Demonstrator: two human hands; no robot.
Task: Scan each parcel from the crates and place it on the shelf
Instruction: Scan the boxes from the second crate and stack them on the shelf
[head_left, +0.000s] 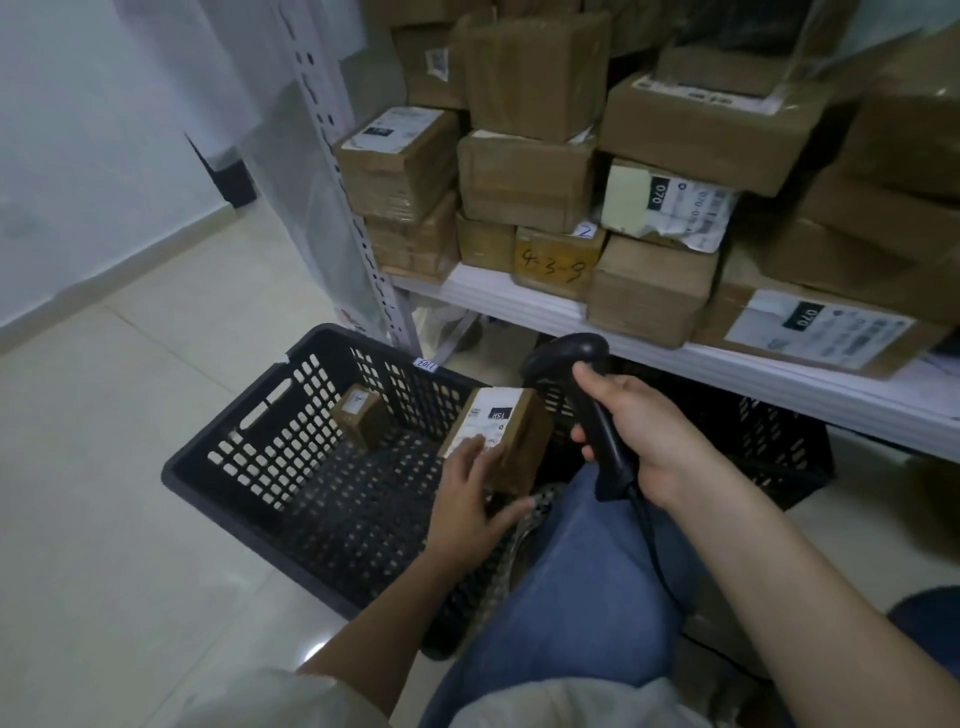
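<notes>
Fingers of the left hand curl around a small brown cardboard parcel with a white label, above the black perforated plastic crate. Just right, the right hand grips a black handheld barcode scanner. Shelf boxes beyond read "4-3-9" and "070".

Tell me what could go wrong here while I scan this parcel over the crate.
The left hand holds the labelled parcel partly over its label, so fingers may block the barcode. The scanner in the right hand trails a cable across the knee, which could snag.
</notes>
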